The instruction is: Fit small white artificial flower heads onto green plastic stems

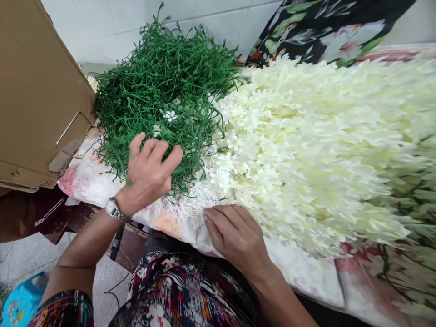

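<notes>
My left hand (151, 170), with a watch (116, 209) on its wrist, is over the near side of a heap of green artificial stems (170, 68). Its fingers are bent and apart, and I see nothing held in them. My right hand (240, 238) lies low at the cloth's near edge, thumb and fingers closed together. Whatever is at its fingertips is too small or hidden to make out. Just beyond those fingertips lie thin white stalks (195, 202). They belong to a broad pile of cream-white artificial flowers (299, 145). A loose white blossom (170, 116) rests among the green stems.
A cardboard box (37, 91) with a bent wire on its side stands at the left. White wall tiles (119, 16) and a dark floral fabric (323, 27) are behind. A stained cloth (306, 277) covers the work surface. Something blue (22, 299) is on the floor.
</notes>
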{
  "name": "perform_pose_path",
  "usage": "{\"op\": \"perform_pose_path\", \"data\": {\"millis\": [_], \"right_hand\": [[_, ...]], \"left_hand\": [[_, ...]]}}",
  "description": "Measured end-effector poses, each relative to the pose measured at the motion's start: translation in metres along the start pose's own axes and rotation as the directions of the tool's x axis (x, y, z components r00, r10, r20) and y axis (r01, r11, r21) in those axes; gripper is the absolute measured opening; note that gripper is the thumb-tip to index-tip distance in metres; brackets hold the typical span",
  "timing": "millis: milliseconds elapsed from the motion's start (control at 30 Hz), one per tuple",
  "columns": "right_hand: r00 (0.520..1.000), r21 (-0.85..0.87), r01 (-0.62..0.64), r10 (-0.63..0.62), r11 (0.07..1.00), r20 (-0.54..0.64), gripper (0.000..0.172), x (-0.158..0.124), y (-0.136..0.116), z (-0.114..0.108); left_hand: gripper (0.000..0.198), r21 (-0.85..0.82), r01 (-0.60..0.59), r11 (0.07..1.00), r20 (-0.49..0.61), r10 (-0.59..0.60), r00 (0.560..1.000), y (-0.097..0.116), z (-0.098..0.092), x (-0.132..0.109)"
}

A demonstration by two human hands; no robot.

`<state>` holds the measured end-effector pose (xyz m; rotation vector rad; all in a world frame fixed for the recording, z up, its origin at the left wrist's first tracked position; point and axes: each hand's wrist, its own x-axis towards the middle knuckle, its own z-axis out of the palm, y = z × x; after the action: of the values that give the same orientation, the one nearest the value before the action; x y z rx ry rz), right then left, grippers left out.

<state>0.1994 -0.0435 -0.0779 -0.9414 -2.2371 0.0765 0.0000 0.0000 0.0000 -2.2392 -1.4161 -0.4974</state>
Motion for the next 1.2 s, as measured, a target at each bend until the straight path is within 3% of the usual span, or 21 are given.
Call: {"op": "perform_pose_path", "data": {"millis": [100,200,500,600,733,933,1100,1200], "right_hand": [[1.000,-0.017,-0.002,0.003,1.000,0.012,0.013,0.000,0.000,0.000],[1.000,-0.022,0.001,-0.001,1.000,0.004,0.012,0.000,0.000,0.000],[0.990,0.093,-0.052,0.064,0.994,-0.124,0.018,0.012,-0.002,-0.019],[0.991,0.043,-0.051,0.055,0.998,-0.118,0.020,0.023,-0.003,-0.023],[0.999,-0.045,-0.031,0.031,0.999,-0.018,0.016,0.039,-0.005,-0.022],[0.996,-0.237,-0.017,0.038,0.971,0.083,0.012,0.055,-0.006,-0.012],[0.994,-0.289,0.003,0.028,0.957,0.101,0.010,0.060,-0.004,-0.001],[0.997,-0.244,0.009,0.010,0.970,0.079,0.013,0.060,-0.003,-0.003]], "left_hand": [[0.034,-0.016,0.012,1.000,0.078,-0.011,0.997,0.011,0.021,-0.023],[0.035,-0.107,0.051,0.993,0.106,-0.039,0.994,0.009,0.031,-0.030],[0.053,-0.218,0.100,0.971,0.115,-0.076,0.990,0.005,0.009,-0.032],[0.055,-0.203,0.117,0.972,0.074,-0.103,0.992,0.010,0.007,-0.036],[0.048,-0.181,0.136,0.974,-0.026,-0.143,0.989,0.013,0.006,-0.044],[0.024,-0.221,0.170,0.960,-0.201,-0.215,0.956,0.020,0.005,-0.058],[0.016,-0.284,0.215,0.934,-0.216,-0.281,0.935,0.024,0.009,-0.061],[0.015,-0.284,0.190,0.940,-0.212,-0.254,0.944,0.024,0.011,-0.062]]}}
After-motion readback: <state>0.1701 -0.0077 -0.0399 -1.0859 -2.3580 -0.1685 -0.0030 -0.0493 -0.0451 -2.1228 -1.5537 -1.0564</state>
